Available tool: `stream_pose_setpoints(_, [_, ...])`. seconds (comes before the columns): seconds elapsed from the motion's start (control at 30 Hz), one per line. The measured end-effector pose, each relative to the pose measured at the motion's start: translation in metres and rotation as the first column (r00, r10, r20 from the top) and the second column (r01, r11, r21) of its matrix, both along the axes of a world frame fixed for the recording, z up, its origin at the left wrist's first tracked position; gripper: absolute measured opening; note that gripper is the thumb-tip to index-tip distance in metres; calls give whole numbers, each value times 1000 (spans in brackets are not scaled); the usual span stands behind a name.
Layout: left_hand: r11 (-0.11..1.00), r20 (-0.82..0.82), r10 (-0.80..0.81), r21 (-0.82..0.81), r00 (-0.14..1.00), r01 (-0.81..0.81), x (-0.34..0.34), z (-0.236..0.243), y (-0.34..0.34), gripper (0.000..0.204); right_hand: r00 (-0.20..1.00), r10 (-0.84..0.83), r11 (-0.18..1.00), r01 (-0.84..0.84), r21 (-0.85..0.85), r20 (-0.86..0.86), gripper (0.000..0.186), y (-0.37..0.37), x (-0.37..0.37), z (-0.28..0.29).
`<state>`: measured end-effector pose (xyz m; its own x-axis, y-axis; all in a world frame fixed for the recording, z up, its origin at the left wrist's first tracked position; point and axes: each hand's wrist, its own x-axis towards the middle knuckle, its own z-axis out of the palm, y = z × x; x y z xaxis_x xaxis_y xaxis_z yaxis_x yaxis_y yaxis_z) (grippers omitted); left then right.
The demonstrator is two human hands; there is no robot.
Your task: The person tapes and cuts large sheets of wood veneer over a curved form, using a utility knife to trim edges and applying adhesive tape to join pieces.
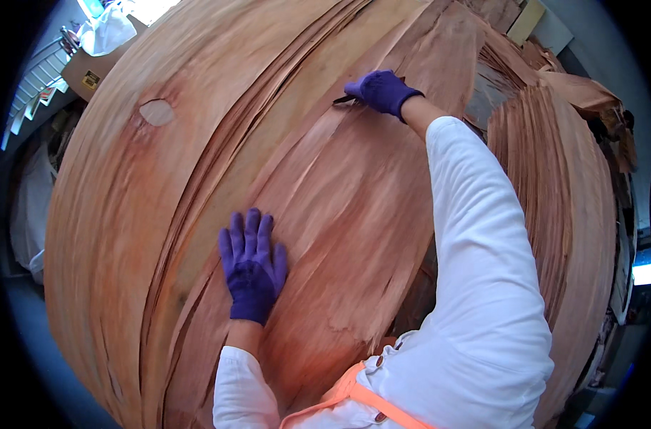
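A long reddish-brown wood veneer sheet (354,207) with a wavy grain lies in front of me. My left hand (252,275), in a purple glove, rests flat on its left edge with the fingers spread. Farther off, my right hand (384,93), gloved the same way, is closed around a thin dark blade-like tool (345,100). The tool's tip points left, close to the sheet's left edge. Most of the tool is hidden in the glove, so its exact kind is unclear.
A wide, paler veneer sheet (125,229) with a knot hole spreads on the left, its right edge split and layered. Stacked veneer strips (529,164) stand at the right. A cardboard box (90,71) and a white bag (105,32) are at the far left.
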<state>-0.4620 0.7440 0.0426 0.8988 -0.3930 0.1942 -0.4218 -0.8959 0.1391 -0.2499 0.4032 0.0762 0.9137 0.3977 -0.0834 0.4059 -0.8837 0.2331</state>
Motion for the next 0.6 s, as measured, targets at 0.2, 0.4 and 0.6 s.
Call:
stream_pose_setpoints(0.2, [1000, -23, 6, 14, 1000, -5, -1, -1, -1, 49, 982, -111, 931, 48, 361, 155, 27, -9, 8, 6])
stream_pose_setpoints(0.4, [1000, -37, 0, 11, 999, 1, 0, 2, -2, 50, 993, -48, 907, -3, 421, 111, 36, 2, 48, -22])
stream_pose_setpoints(0.6, [1000, -65, 11, 3, 998, -11, 0, 0, 0, 50, 986, 21, 923, -82, 375, 163, 34, 12, 47, -27])
